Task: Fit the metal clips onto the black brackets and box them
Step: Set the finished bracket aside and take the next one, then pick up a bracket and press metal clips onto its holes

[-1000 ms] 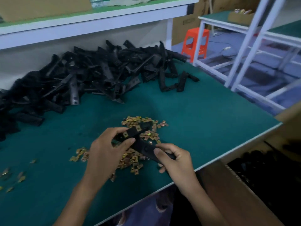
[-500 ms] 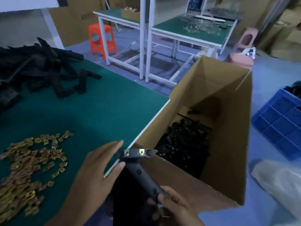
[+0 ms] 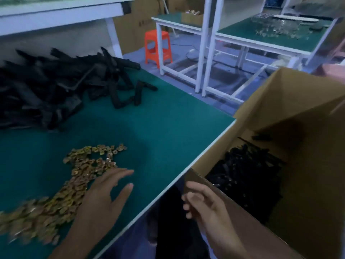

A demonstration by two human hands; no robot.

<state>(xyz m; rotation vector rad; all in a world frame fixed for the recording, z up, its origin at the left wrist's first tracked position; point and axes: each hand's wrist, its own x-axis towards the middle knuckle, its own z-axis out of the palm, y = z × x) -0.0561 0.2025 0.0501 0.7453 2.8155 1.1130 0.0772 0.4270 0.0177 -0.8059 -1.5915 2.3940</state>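
Neither hand holds a bracket or a clip. Judged from this, the step in hand is fetching parts for a fresh fitting. The left hand lies over the bench, its fingers straight and spread, thumb apart, gripping nothing. Its fingertips sit at the right edge of the clips, which lie scattered in a loose gold band beneath and to the left of the palm. The right hand hangs off the bench edge, just beside the near wall of the box, fingers loosely curled and empty so far as the blur allows. Boxed brackets, presumably fitted, lie low in the box. The loose brackets are heaped at the far left of the bench, well apart from both hands. The next move calls for a reach to that heap and a pinch on one clip only.
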